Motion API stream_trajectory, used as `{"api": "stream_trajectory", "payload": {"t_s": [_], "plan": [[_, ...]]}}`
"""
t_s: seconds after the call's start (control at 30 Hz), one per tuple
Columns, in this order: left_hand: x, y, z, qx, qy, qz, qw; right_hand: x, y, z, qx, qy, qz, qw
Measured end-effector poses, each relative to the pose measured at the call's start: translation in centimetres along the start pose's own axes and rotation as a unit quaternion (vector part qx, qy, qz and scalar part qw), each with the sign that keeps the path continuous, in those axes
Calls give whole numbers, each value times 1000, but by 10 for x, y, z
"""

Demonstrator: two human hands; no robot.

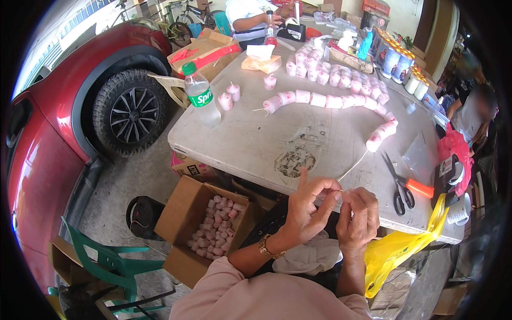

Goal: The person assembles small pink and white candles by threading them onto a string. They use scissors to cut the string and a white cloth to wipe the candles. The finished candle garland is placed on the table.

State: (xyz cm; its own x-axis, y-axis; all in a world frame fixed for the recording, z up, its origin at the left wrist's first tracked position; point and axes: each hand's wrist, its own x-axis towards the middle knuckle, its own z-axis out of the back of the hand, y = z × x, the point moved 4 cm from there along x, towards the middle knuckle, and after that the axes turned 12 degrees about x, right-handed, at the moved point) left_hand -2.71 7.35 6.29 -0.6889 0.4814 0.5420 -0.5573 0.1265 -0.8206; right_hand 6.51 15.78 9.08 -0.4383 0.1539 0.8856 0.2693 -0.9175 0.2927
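Note:
A row of small pink-and-white votive candles (333, 101) lies threaded on one pale wick cord (354, 165), curving across the table. The cord runs from its near end to my hands at the table's front edge. Thumb and forefinger of my left hand (312, 205) pinch the cord. My right hand (359, 218) is closed beside it, fingers curled at the cord's end; its exact hold is partly hidden. Black scissors (397, 186) and an orange-handled tool (420, 188) lie right of my hands. Loose candles (225, 101) stand at the left with wicks showing.
A clear green-capped bottle (202, 98) stands at the table's (234, 144) left edge. Many more candles (341, 74) are bunched farther back. Below left, a cardboard box (181, 224) holds candle pieces. A yellow bag (394, 256) hangs at the right; another person (248, 21) sits across.

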Motion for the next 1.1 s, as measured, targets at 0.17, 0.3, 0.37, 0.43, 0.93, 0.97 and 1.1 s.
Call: {"api": "stream_trajectory", "payload": {"t_s": [0.17, 0.3, 0.37, 0.43, 0.93, 0.97, 1.1], "plan": [[-4, 7, 0, -58, 21, 62, 996, -5, -4, -4, -29, -7, 16, 999], [-9, 15, -6, -211, 52, 196, 956, -6, -4, -7, -32, -12, 40, 999], [-9, 14, -9, -254, 54, 226, 939, -5, -4, -7, -29, -11, 41, 999], [-6, 10, -6, -213, 65, 218, 950, -2, -3, -5, -24, -8, 47, 999], [8, -37, 3, 90, 62, -46, 993, 1, -7, 15, -44, -54, 98, 993], [6, -35, 2, 84, 74, -17, 994, 0, -7, 15, -40, -55, 95, 993], [4, -29, -2, 46, 86, -11, 995, -3, -8, 16, -26, -61, 83, 994]]}}
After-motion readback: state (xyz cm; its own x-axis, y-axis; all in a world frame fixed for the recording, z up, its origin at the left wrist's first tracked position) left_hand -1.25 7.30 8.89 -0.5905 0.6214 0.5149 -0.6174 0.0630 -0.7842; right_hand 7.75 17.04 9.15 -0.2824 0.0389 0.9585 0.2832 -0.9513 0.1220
